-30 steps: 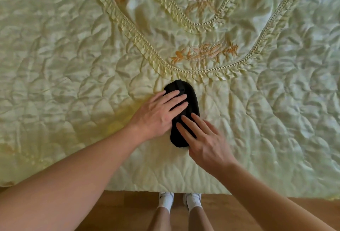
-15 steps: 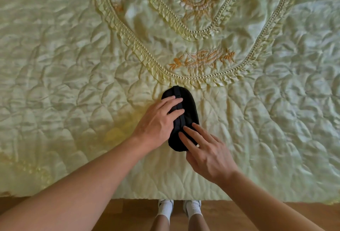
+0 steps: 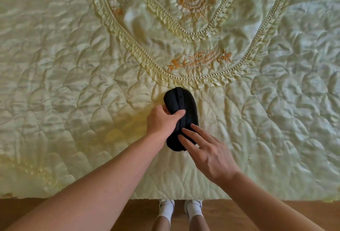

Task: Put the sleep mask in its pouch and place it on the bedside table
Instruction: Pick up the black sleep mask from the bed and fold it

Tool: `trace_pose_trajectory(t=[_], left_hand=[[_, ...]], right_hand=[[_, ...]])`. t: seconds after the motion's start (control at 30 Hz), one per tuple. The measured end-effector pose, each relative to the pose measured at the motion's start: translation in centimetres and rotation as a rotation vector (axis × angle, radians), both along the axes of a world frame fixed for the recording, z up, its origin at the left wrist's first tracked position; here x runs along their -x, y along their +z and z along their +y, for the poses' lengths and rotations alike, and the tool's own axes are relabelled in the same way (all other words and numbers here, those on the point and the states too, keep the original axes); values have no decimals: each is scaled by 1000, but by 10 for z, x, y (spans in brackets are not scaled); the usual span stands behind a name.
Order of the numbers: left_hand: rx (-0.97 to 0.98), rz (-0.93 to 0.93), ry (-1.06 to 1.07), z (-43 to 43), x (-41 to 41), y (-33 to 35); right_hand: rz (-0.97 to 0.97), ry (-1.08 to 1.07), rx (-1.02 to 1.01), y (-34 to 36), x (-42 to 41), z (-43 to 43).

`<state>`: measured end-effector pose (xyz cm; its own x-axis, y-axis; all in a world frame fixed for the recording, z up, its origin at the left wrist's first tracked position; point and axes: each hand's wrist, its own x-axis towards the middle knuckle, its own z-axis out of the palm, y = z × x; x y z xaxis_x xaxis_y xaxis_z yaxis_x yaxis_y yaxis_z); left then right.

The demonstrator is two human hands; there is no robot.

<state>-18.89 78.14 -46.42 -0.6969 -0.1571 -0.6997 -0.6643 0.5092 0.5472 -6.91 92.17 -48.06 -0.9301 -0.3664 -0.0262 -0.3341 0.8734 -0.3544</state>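
Sleep mask (image 3: 181, 113) on quilt (image 3: 73, 83) | L hand (image 3: 161, 122) pinching edge | R hand (image 3: 207, 149) flat on top

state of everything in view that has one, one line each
sleep mask: folded, lying on the bedspread, strap on top
left hand: gripping the mask's left edge
right hand: open, fingers flat on the mask's near end
bedspread: spread over the bed, wrinkled
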Motion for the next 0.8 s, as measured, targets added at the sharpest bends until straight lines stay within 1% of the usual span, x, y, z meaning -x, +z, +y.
trace_pose_trajectory(t=[0.1, 0.27, 0.33, 0.43, 0.5, 0.53, 0.6, 0.67, 0.73, 0.8], left_hand=[[-128, -87, -8, 5, -3, 4], [-293, -78, 68, -4, -4, 38], [-363, -97, 119, -7, -7, 64], [-532, -127, 216, -14, -10, 116], [-634, -146, 251, -19, -10, 158], [-681, -144, 254, -22, -10, 180], [-757, -109, 233, -26, -9, 224], [-784, -42, 196, -27, -10, 268], [-791, 24, 154, -27, -12, 311], [-797, 78, 112, -26, -16, 351]], right_hand=[[16, 7, 33, 9, -1, 0], [19, 3, 54, 52, 3, 10], [-8, 34, 70, 82, 11, 12], [-19, 127, 91, 138, 25, 10], [-16, 122, 125, 182, 33, 11], [-7, 77, 160, 204, 38, 12], [8, -80, 250, 249, 48, 15], [-33, -258, 347, 292, 61, 17], [-154, -410, 485, 333, 76, 16], [-345, -533, 688, 374, 90, 12]])
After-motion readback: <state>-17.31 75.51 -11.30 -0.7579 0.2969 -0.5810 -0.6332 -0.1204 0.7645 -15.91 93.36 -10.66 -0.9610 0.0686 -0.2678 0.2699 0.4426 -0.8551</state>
